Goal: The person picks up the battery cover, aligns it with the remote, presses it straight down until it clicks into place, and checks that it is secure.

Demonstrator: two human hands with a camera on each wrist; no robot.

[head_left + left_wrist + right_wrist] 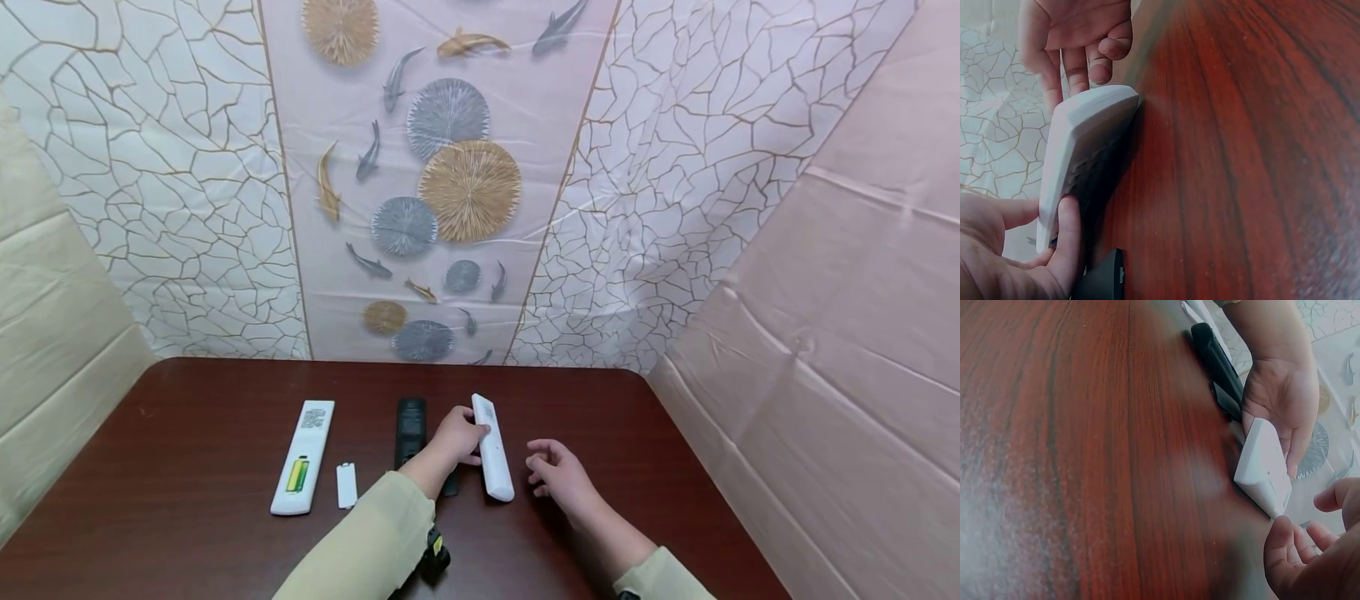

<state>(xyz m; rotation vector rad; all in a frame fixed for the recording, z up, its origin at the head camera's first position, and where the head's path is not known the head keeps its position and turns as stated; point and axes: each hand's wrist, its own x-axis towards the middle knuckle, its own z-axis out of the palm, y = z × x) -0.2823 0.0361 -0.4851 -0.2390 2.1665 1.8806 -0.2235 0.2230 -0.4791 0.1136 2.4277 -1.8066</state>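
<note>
Left hand (457,435) pinches a white remote (495,458), maybe to hold it tipped; empty right hand (562,478) is nearer the tabletop (637,433)'s right edge.

Head view, lower centre: the left forearm (424,473) hides the lower end of the black remote (411,425) and part of the small black piece (451,485). Lower left: the fine print on the white remote (303,455) is too small to read. Left wrist view, lower left: the left hand (1007,253) is cropped; the shadowed face of the held remote (1100,137) is indistinct. Right wrist view, lower right: the right hand (1319,556) is cropped.
</note>
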